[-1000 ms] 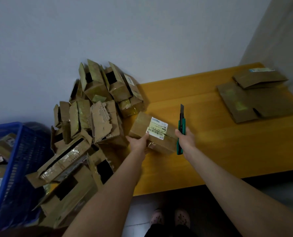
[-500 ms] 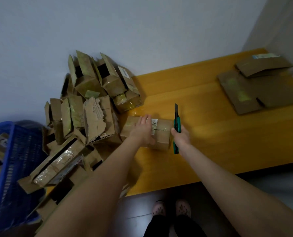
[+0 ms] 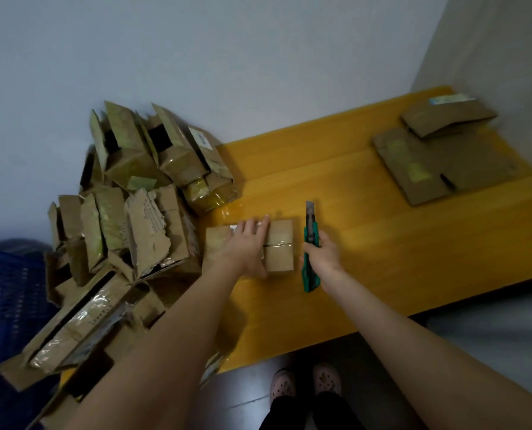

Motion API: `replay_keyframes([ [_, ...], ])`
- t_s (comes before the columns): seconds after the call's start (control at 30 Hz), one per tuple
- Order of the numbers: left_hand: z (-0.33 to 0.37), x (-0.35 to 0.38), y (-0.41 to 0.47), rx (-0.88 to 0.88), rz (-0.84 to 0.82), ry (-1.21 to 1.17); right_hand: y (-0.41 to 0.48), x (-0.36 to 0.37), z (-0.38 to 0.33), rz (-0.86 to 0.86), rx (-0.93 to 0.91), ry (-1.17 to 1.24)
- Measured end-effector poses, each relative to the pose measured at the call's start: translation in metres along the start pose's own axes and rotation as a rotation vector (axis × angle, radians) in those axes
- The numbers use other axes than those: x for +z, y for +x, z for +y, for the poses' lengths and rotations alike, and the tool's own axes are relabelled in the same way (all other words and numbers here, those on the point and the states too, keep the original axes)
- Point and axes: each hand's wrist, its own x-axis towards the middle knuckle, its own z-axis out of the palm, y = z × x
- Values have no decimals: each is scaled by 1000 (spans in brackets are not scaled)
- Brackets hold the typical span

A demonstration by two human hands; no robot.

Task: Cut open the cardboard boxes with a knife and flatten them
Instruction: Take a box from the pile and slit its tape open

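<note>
On the yellow counter (image 3: 382,243), beside a heap of opened boxes (image 3: 134,212), a taped box (image 3: 279,254) lay under the left grip (image 3: 246,248), whose straight fingers pressed its top. Just to the right, the right grip (image 3: 324,259) clasped a green knife (image 3: 310,226), blade out and apart from the box.

Yellow wooden table (image 3: 382,243), set into a wall corner, grain running left to right. Left end: a pile of opened cardboard boxes (image 3: 147,212), flaps up and tape torn, reaching from the far edge to the near-left corner and hiding the left edge. Just right of the pile, about midway between far and near edges: one small taped box (image 3: 278,243), lying flat. Far-right corner: a flattened cardboard sheet (image 3: 444,172), with a smaller folded piece (image 3: 447,117) on its far part.
</note>
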Motion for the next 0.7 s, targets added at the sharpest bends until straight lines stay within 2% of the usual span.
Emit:
replay_keyframes([
  [0.17,-8,-16,-16,-20,112,-151,-21,-26,-6,-2,-220,-270],
  [0.27,-11,-23,-22,-12,151,-208,-36,-34,-10,-9,-280,-392],
  [0.43,-7,-31,-29,-24,211,-224,-54,-35,-20,-25,-370,-474],
  [0.7,-8,-29,-32,-59,212,-265,-62,-45,-24,-42,-471,-604],
])
